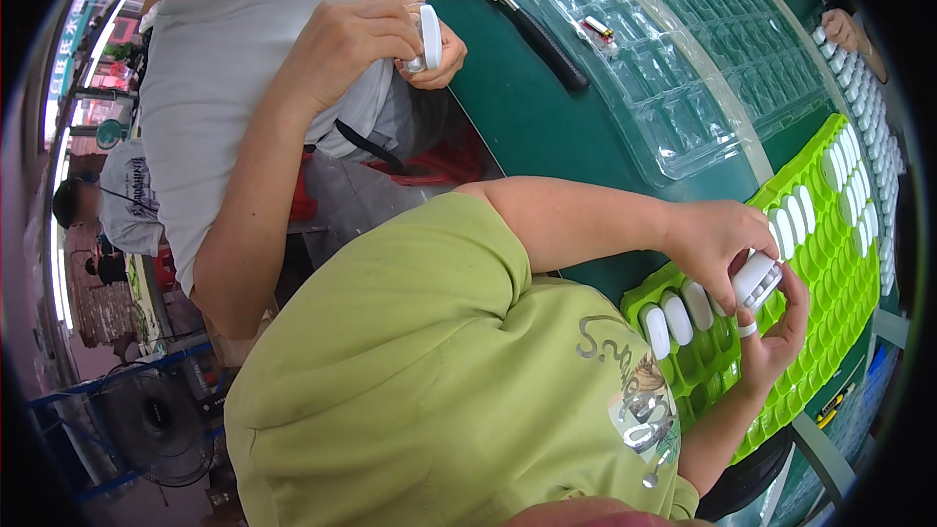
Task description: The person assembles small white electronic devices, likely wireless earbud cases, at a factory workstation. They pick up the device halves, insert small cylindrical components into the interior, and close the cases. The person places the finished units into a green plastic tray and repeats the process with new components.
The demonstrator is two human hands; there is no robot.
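A small white oval case [753, 278] sits between my two hands, with a row of slots showing on one side. The fingers of my left hand [714, 239] pinch it from above. My right hand [774, 344], with a white band round one finger, grips it from below. Under my hands lies a bright green tray [830, 278] of oval pockets. Similar white cases [675, 318] stand in its near row, one of them greyer [697, 304]. Further white pieces [793, 220] sit in pockets beyond my left hand.
On the green table [615, 146] lie clear plastic trays [673, 59], a black-handled hammer [532, 29] and a small red-and-white item [598, 31]. A co-worker's hands [366, 44] hold another white case at upper left. Another person's hand [844, 31] reaches in at far right, near rows of white pieces.
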